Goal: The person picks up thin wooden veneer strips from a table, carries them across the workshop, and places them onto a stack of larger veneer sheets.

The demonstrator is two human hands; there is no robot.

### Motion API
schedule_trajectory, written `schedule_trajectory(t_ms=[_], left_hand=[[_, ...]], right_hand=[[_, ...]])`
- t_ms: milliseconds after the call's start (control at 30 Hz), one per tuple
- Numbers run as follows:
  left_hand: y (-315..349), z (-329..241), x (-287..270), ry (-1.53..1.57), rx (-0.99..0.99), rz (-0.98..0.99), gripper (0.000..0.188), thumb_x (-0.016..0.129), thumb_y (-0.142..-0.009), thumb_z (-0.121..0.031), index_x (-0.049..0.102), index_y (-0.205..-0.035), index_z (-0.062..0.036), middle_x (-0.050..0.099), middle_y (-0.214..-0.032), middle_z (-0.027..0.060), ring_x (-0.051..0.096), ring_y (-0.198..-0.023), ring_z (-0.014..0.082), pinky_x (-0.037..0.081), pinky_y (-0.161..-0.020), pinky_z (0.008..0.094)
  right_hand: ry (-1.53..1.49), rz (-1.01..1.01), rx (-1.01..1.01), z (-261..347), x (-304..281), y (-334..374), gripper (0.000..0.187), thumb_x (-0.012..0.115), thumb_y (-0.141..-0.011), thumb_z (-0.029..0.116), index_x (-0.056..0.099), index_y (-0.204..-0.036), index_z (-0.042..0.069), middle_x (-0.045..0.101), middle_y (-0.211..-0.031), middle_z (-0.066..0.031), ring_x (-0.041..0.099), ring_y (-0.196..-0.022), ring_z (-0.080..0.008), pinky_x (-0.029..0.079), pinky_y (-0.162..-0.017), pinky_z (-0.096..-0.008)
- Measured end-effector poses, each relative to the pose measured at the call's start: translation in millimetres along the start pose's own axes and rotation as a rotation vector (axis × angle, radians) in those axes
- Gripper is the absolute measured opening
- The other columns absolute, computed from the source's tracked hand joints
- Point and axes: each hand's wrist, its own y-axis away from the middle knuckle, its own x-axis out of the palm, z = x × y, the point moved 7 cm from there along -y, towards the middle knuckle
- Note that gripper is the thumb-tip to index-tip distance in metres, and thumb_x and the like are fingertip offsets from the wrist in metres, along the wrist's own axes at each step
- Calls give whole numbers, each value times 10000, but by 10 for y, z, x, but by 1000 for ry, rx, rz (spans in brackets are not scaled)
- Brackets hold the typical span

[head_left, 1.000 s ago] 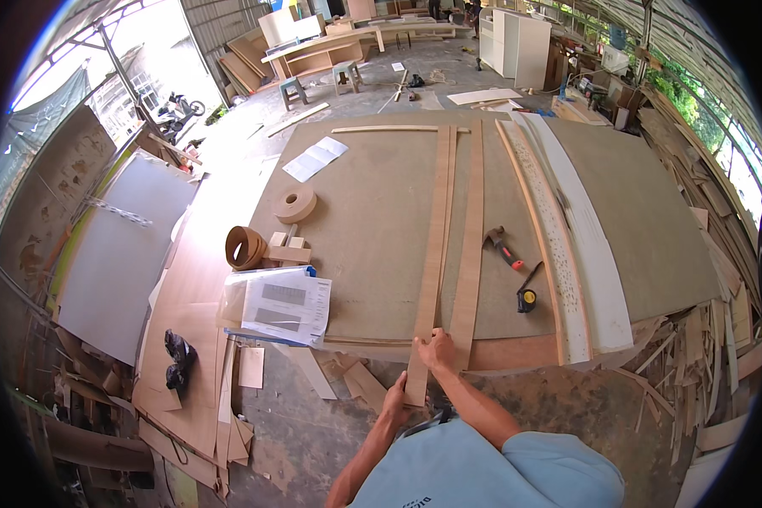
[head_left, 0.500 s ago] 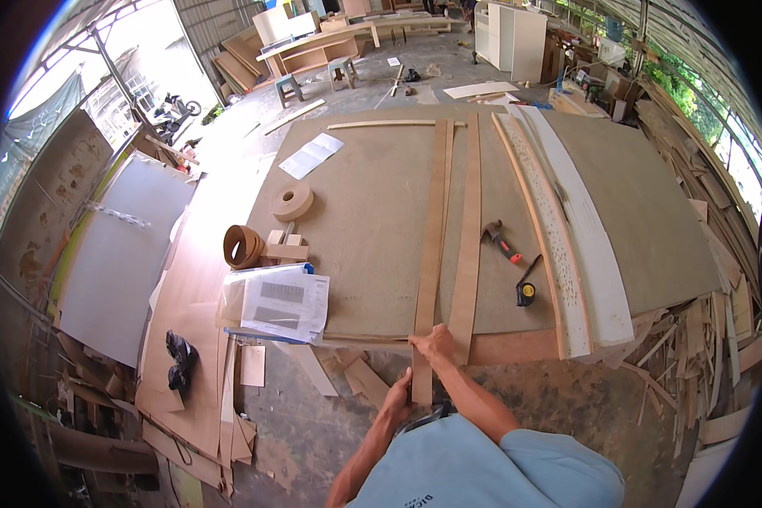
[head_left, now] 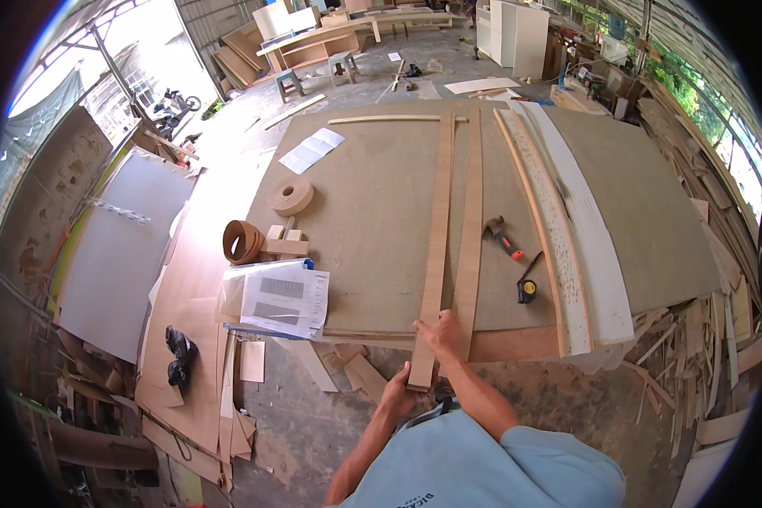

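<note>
A long, narrow wooden strip (head_left: 434,254) lies lengthwise over the large brown board (head_left: 364,254), its near end jutting past the front edge. My left hand (head_left: 395,394) grips that end from the left side. Closer to the board's edge, my right hand (head_left: 439,334) is closed over the same strip, its fingers partly hidden. A second wooden strip (head_left: 469,237) runs alongside on the right. Beyond it rest a claw hammer (head_left: 505,240) with a black-and-red handle and a yellow-and-black tape measure (head_left: 527,292).
Printed sheets (head_left: 284,300), a tape roll (head_left: 292,196), a brown coil (head_left: 242,243) and small wood blocks (head_left: 286,245) occupy the board's left side. Rightward lie a speckled panel (head_left: 550,229) and a white strip (head_left: 580,229). Wood offcuts (head_left: 715,339) pile up at the far right.
The strip's near end has lifted and tilted slightly, shifting a little to the right and away from me. Both hands have moved with it, still gripping.
</note>
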Motion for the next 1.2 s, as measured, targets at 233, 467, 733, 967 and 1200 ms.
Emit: schedule_trajectory(t_ms=[233,467,733,967,1200], left_hand=[[-69,-100,19,91,-61,10,448,319,-967,-387,421,-1182,-8,581,-979,169,584,-779,261,478,-620,345],[-28,-288,-185,-50,88,-101,384,327,-971,-373,435,-1127,-39,577,-862,145,506,-598,200,403,-506,282],[-159,-285,-305,-54,78,-86,466,278,-972,-400,418,-1162,1,570,-908,182,549,-712,250,448,-562,291],[-180,-148,-359,-118,62,-270,478,318,-965,-393,461,-1183,8,577,-1016,177,580,-896,299,484,-723,395],[-146,-161,-166,-23,51,-91,487,294,-967,-372,430,-1221,21,556,-1099,196,606,-916,333,513,-728,445]], right_hand=[[301,235,-62,101,19,-14,632,720,-668,431,519,-1033,-43,589,-998,-228,585,-908,-365,469,-773,-435],[505,-84,-72,-157,-533,-77,712,738,-665,386,428,-1154,-29,424,-1166,-213,461,-1088,-411,414,-866,-466],[254,0,130,-376,-480,-148,727,777,-617,322,428,-1137,-48,504,-1108,-255,533,-1008,-411,462,-834,-465],[-450,311,249,-854,-18,-218,323,728,-696,106,567,-921,-60,641,-796,-122,623,-726,-189,502,-645,-305],[-1069,427,252,-430,-13,-45,171,647,-777,-11,576,-931,-30,651,-831,-63,604,-725,-121,471,-655,-223]])
